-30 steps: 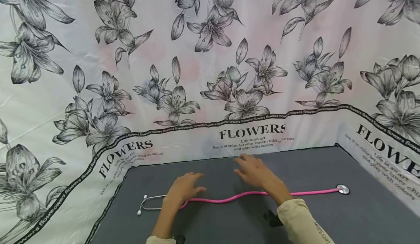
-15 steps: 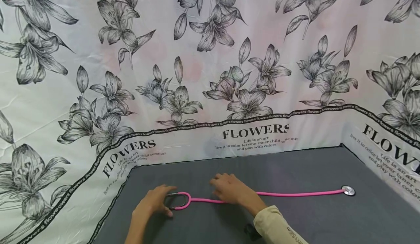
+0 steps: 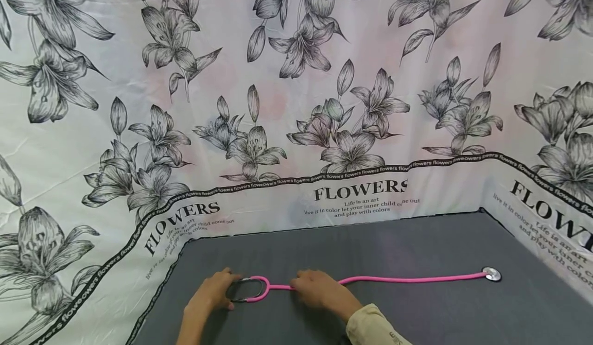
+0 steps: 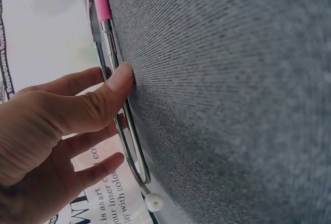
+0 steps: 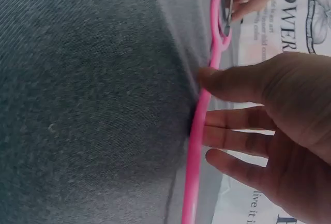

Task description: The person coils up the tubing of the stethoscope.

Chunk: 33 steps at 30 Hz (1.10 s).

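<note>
A pink stethoscope lies stretched across the grey surface, its round metal chestpiece at the right end. At the left end, my left hand holds the metal ear tubes. The left wrist view shows its thumb on one side of the ear tubes and fingers on the other; a white eartip sticks out below. My right hand is at the pink tubing just right of the Y-fork. In the right wrist view, thumb and fingers lie on either side of the tubing.
The grey surface ends at a white cloth backdrop printed with flowers and lettering, which rises at the back and along both sides. The chestpiece end of the stethoscope lies beyond my right hand.
Both hands have moved left and down onto the stethoscope: the left from over the fork to the ear tubes, the right to the tubing by the fork. The stethoscope stays lying flat.
</note>
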Tool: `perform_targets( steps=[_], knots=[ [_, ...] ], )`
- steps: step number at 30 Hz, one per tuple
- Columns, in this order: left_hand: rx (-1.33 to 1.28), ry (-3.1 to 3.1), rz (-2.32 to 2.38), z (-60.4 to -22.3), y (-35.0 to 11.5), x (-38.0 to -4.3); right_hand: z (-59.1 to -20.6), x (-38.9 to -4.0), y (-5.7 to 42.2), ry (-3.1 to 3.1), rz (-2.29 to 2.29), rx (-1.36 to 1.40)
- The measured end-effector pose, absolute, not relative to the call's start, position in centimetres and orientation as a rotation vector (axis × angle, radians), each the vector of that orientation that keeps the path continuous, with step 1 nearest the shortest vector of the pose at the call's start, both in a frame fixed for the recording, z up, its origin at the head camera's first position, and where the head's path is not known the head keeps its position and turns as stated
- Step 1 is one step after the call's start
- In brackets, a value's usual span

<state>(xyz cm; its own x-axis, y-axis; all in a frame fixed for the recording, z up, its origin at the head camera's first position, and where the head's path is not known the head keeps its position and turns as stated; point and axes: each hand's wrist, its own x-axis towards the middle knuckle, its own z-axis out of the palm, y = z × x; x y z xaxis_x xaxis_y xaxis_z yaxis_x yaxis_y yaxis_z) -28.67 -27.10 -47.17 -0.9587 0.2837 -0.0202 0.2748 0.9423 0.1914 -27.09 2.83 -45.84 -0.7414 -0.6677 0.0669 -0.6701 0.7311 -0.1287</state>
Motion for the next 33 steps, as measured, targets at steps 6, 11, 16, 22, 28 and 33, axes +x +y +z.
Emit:
perform_targets(
  steps=[6,11,16,22,28,33],
  knots=[
    [0.423,3.027,0.290,-47.6,-27.0,-28.8,-46.7,-27.0,3.3,-2.887,0.268,1.162],
    [0.377,3.009,0.303,-47.5,-26.8,-28.7,-46.7,-27.2,3.8,-2.919,0.322,1.167],
    [0.424,3.060,0.323,-47.4,-26.4,-28.6,-46.0,-27.7,4.6,-2.909,0.387,1.128],
    [0.590,3.210,0.328,-46.8,-25.5,-29.0,-44.8,-28.5,6.2,-2.774,0.448,1.129],
    [0.742,3.389,0.283,-46.0,-24.1,-29.9,-43.8,-29.5,7.9,-2.656,0.526,1.089],
    [0.854,3.517,0.264,-45.5,-22.3,-30.8,-43.2,-29.9,9.4,-2.522,0.546,1.038]
  ],
)
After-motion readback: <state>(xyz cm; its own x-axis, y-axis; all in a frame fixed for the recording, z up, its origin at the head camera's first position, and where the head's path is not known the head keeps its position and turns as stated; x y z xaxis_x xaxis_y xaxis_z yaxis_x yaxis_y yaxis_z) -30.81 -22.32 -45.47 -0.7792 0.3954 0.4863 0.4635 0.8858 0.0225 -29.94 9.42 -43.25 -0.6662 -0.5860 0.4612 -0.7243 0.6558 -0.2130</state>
